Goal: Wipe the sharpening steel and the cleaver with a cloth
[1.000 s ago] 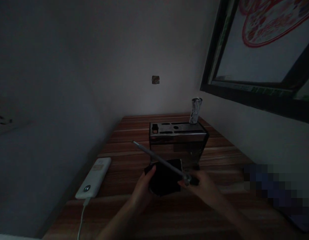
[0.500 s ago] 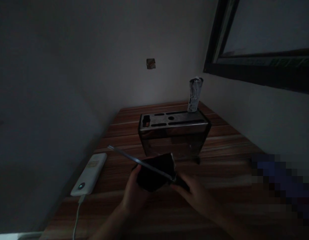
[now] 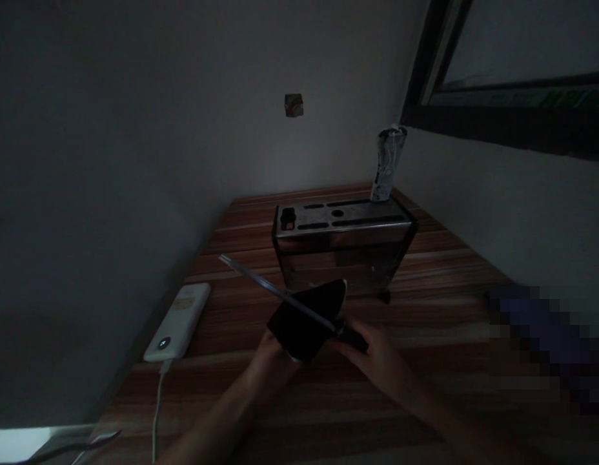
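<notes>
My right hand (image 3: pixel 377 352) is closed round the black handle of a knife (image 3: pixel 265 284), its narrow metal blade seen nearly edge-on and pointing up to the left. Beneath the blade, my left hand (image 3: pixel 270 368) grips a black cloth-like piece (image 3: pixel 309 323) with a pale edge; its fingers are partly hidden under it. The blade crosses over this piece, but whether they touch I cannot tell. Just beyond both hands stands a knife block (image 3: pixel 345 258) with a slotted metal top. A grey, wrapped-looking upright object (image 3: pixel 389 165) stands at its back right.
A white power bank (image 3: pixel 181 323) with a lit display lies on the left of the wood-grain table (image 3: pixel 222 336), its white cable (image 3: pixel 157 407) running toward me. Walls border the table's left and back. A blurred-out purple item (image 3: pixel 546 336) lies on the right.
The black piece has turned and tilted in my left hand, and my left thumb has slid off its top. The knife stays in my right hand. The view has shifted slightly.
</notes>
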Tool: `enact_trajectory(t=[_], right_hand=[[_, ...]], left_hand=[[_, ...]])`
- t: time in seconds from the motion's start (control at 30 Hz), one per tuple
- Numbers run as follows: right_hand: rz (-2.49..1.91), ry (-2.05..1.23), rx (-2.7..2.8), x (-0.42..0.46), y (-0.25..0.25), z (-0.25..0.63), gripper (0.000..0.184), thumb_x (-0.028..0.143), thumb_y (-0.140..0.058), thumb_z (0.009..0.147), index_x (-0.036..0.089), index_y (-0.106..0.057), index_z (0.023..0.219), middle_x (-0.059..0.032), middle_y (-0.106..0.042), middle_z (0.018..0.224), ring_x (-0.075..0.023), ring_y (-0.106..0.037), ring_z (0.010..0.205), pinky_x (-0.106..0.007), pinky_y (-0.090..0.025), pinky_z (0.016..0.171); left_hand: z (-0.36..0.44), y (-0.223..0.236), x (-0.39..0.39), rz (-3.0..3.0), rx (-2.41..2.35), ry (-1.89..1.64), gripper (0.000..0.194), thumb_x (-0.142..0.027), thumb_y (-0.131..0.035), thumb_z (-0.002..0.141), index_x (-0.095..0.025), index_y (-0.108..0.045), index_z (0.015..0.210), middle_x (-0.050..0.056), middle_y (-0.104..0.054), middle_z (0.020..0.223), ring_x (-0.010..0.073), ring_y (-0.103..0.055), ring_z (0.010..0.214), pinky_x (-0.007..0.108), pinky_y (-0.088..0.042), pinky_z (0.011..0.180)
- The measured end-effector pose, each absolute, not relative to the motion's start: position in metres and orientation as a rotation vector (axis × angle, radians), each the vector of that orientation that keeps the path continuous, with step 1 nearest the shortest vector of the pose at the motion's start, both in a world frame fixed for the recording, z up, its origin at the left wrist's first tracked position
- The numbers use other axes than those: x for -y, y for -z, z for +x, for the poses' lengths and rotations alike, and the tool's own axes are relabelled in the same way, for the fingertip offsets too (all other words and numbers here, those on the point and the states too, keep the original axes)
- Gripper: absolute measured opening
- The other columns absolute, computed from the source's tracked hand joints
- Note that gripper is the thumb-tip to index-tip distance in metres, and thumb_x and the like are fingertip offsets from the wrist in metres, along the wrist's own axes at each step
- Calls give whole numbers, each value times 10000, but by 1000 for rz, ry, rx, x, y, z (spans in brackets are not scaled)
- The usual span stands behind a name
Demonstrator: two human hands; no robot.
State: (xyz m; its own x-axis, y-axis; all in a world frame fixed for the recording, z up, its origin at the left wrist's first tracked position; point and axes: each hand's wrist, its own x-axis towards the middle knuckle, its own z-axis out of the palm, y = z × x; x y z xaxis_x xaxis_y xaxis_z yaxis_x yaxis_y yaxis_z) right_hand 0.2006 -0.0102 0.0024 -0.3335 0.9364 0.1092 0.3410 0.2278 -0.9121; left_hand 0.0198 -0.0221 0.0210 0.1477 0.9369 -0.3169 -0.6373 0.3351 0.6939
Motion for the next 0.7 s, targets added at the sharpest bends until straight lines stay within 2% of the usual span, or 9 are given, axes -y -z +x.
enact_trajectory(t=[0.07, 0.17, 0.3, 0.47, 0.7], right_hand=[[-1193, -1082, 1819, 10, -2, 200, 161, 305, -620, 790, 197, -652, 905, -41, -699, 858, -212, -642, 799, -319, -497, 706], [-1215, -1088, 1832, 12, 0, 199, 155, 308, -613, 795, 208, -645, 909, -25, -678, 784, -181, -624, 690, -280, -488, 614], [-1222, -1163, 1830, 16, 1, 198, 157, 329, -595, 805, 204, -631, 894, -7, -630, 690, -128, -556, 527, -231, -439, 477], [-1206, -1361, 1740, 19, -2, 196, 201, 380, -573, 815, 197, -578, 899, 58, -511, 531, -92, -458, 403, -207, -365, 394], [-1182, -1416, 1699, 19, -5, 195, 199, 387, -567, 817, 191, -541, 796, 71, -468, 491, -79, -429, 394, -192, -320, 370]], left_hand=[[23, -13, 24, 527, -869, -1249, 464, -223, -809, 421, -190, -681, 866, 14, -709, 708, 249, -659, 811, 364, -471, 857], [23, -3, 24, 635, -982, -1232, 400, -240, -823, 430, -168, -686, 799, 18, -704, 710, 196, -639, 692, 302, -495, 731], [17, 5, 21, 729, -1094, -1166, 350, -222, -838, 430, -145, -682, 733, 31, -699, 708, 185, -614, 676, 274, -479, 686], [20, 1, 18, 822, -1116, -1183, 327, -199, -811, 490, -147, -680, 785, 40, -703, 766, 192, -609, 712, 282, -472, 710], [24, -12, 21, 730, -910, -1149, 282, -139, -694, 492, -133, -680, 774, 21, -668, 713, 172, -584, 659, 253, -451, 637]])
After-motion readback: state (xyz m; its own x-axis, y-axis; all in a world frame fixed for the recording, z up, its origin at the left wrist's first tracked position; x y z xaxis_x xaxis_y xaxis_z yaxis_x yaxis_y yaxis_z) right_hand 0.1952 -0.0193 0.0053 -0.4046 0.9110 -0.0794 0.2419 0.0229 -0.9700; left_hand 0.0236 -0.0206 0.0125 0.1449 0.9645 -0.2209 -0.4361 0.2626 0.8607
